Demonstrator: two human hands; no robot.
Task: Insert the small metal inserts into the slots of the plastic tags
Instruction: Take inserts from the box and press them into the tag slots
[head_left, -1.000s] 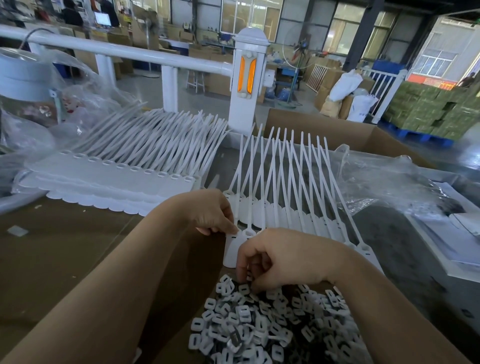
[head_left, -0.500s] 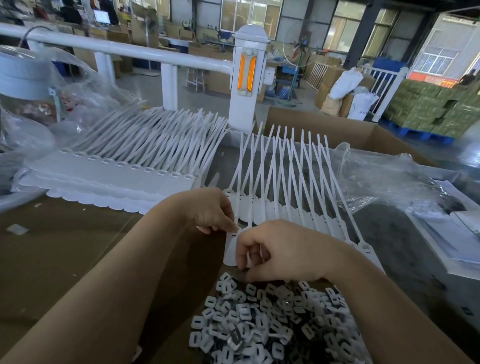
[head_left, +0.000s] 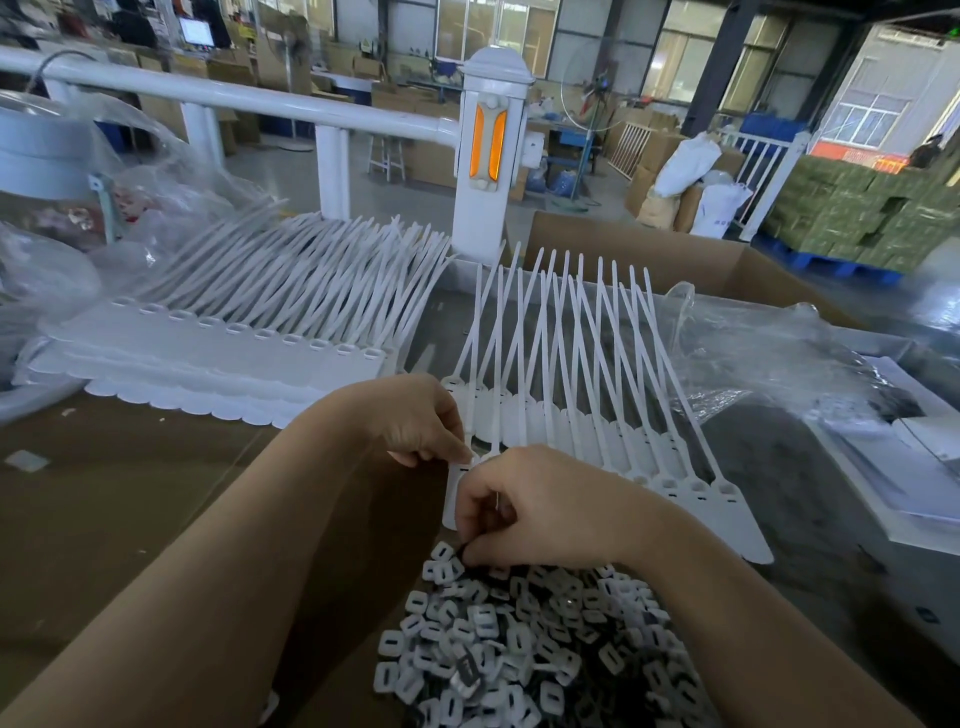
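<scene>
A fanned row of white plastic tags (head_left: 597, 431) with long tails lies across the brown table. My left hand (head_left: 415, 421) pinches the head of the leftmost tag (head_left: 451, 499) at its top. Directly below it, my right hand (head_left: 530, 504) has its fingers curled at that tag's head; whatever they hold is hidden. A heap of small white and grey inserts (head_left: 524, 649) lies just under my right hand.
A second stack of white tags (head_left: 234, 353) sits at the left. Clear plastic bags (head_left: 769, 358) lie at the right and far left. An open cardboard box (head_left: 675, 260) stands behind, beside a white railing post (head_left: 491, 156). White sheets (head_left: 909, 467) lie at the right edge.
My right hand has lifted from the heap of inserts up to the head of the tag that my left hand holds. The left hand has stayed in place.
</scene>
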